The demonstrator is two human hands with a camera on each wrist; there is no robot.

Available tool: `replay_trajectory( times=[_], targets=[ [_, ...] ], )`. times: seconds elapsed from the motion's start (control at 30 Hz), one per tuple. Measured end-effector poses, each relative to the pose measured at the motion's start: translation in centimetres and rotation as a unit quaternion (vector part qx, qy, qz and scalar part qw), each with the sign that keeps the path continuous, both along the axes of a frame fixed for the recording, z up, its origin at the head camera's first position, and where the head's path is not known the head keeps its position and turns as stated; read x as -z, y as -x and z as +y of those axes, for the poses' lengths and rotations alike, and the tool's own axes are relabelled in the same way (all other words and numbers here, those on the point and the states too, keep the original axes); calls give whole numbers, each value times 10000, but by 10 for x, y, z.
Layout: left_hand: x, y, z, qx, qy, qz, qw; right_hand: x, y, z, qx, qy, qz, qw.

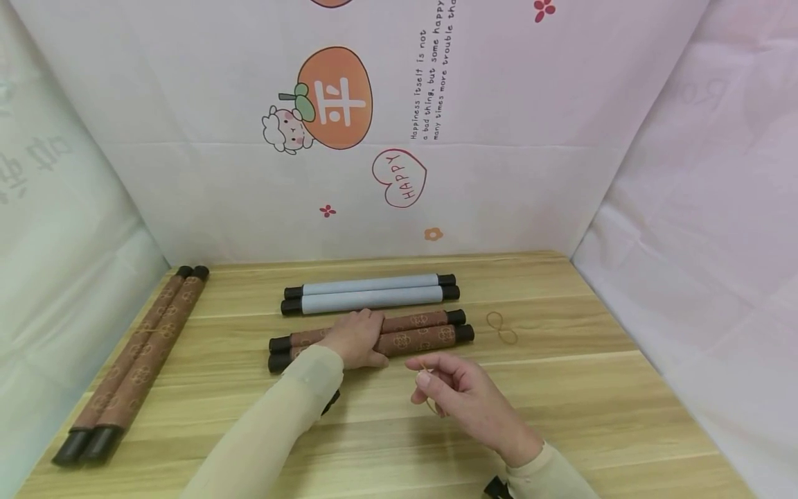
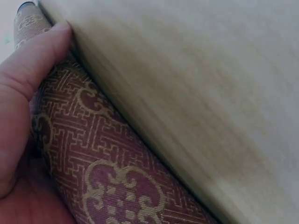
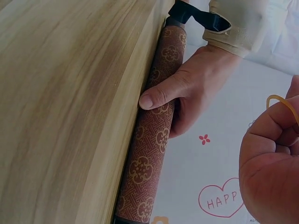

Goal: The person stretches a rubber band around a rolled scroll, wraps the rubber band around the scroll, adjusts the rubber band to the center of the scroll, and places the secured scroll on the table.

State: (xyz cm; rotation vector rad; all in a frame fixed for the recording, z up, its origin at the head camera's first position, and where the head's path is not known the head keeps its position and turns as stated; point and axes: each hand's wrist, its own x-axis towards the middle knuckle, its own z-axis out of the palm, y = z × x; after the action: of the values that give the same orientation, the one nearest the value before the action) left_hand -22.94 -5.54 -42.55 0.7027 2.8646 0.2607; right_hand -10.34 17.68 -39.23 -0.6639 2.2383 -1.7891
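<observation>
Two brown patterned scrolls (image 1: 416, 339) with black end knobs lie side by side at mid-table. My left hand (image 1: 357, 339) grips them around the middle, fingers over the top. In the left wrist view, the thumb (image 2: 39, 60) presses along the near scroll's gold-patterned cloth (image 2: 117, 182). Just right of and nearer than the scrolls, my right hand (image 1: 470, 396) pinches a thin yellowish rubber band between thumb and fingers, apart from the scrolls. A loop of this rubber band (image 3: 279, 98) shows at the fingers in the right wrist view.
Behind lies a pair of pale blue scrolls (image 1: 374, 299). Another brown pair (image 1: 146, 346), with a band around its middle, lies along the table's left edge. A loose rubber band (image 1: 501, 328), twisted into a figure eight, rests right of the middle scrolls. White printed cloth (image 1: 499, 194) encloses the table.
</observation>
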Motion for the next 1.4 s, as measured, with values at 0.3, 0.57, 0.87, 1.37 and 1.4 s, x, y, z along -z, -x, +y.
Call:
replay_trajectory(
  times=[0.3, 0.57, 0.87, 1.37, 1.4],
  targets=[
    [9, -1, 2, 36, 39, 439, 9990, 0, 0, 0, 28, 53, -67, 10000],
    [6, -1, 2, 23, -47, 470, 9989, 0, 0, -1, 22, 127, -30, 9999],
    [9, -1, 2, 58, -127, 552, 9984, 0, -2, 1, 71, 61, 10, 10000],
    [3, -19, -11, 313, -68, 798, 9963, 1, -2, 4, 269, 43, 16, 9996],
    [2, -20, -12, 316, -69, 826, 9961, 1, -2, 4, 284, 18, 38, 9996]
  ],
)
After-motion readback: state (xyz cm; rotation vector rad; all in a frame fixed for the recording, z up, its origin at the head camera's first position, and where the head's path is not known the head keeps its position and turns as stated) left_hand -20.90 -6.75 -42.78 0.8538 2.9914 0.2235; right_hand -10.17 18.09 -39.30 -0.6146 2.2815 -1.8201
